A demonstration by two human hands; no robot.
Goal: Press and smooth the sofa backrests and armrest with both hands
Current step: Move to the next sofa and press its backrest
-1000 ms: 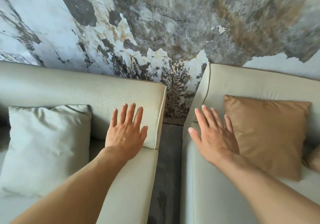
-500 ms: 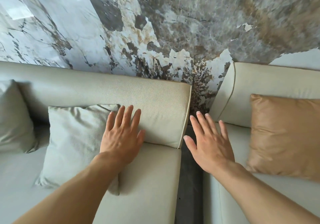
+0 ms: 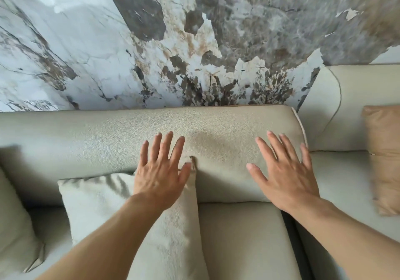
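A long beige sofa backrest [image 3: 218, 128] runs across the middle of the head view, against the marble wall. My left hand [image 3: 161, 171] lies flat on its front face, fingers spread, with the palm over the top corner of a pale cushion [image 3: 121, 210]. My right hand [image 3: 283, 171] lies flat on the same backrest near its right end, fingers apart. Neither hand holds anything. A second sofa's backrest [image 3: 355, 97] stands at the right, past a narrow gap.
A tan cushion [image 3: 383, 160] leans on the right sofa. Another pale cushion [image 3: 13, 225] sits at the far left. The beige seat [image 3: 242, 240] lies below the hands. A dark gap [image 3: 290, 232] separates the two sofas. The marble-patterned wall [image 3: 173, 41] rises behind.
The view has swung left. My right hand has crossed the gap from the right sofa onto the left sofa's backrest. My left hand has slid left along that backrest, over the pale cushion's corner.
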